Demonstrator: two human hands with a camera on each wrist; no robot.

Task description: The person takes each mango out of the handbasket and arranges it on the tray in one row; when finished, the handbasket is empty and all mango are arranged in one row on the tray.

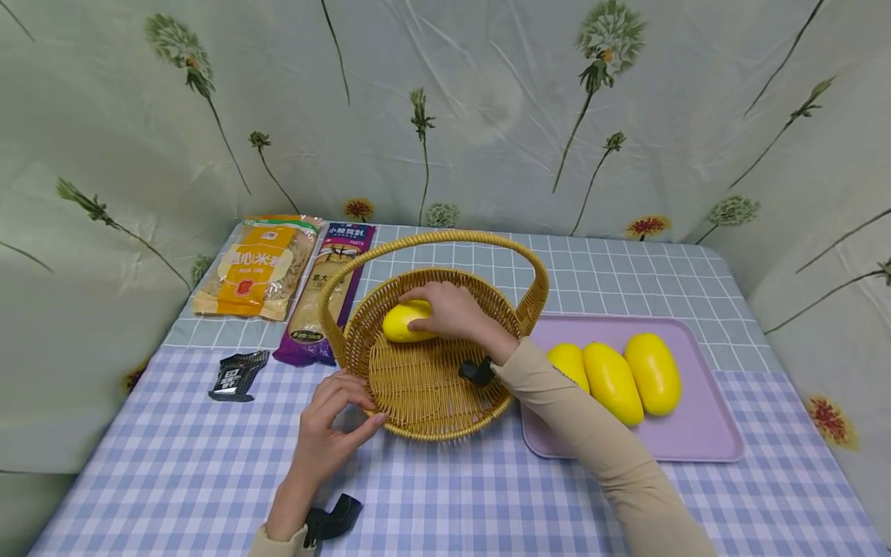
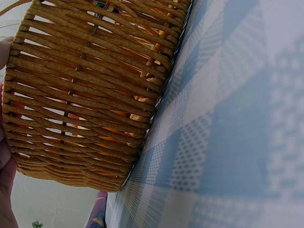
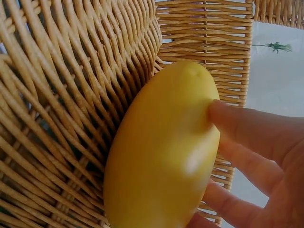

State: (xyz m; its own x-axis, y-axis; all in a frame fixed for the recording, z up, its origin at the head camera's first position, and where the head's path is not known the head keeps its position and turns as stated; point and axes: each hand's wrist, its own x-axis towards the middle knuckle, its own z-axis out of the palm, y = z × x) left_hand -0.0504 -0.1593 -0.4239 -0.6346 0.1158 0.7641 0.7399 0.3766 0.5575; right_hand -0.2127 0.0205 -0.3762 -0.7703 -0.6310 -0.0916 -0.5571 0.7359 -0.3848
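A yellow mango [image 1: 399,322] lies inside the wicker basket [image 1: 390,422], near its back left wall. My right hand [image 1: 448,309] reaches in over the right side and grips this mango; in the right wrist view, thumb and fingers press on the side of the mango [image 3: 164,152], which rests against the woven basket [image 3: 61,95]. At the front left, my left hand [image 1: 334,422] holds the rim, its thumb along the front edge. The left wrist view shows the outer wall of the basket [image 2: 85,104] close up, with fingertips [image 2: 4,52] at its rim.
Right of the basket, a lilac tray [image 1: 703,433] bears three yellow mangoes [image 1: 612,383], one partly behind my right sleeve. Left of it lie a pasta bag [image 1: 323,294], an orange-and-clear food bag [image 1: 257,267] and a small black packet [image 1: 238,377]. The basket's tall handle [image 1: 445,238] arches above.
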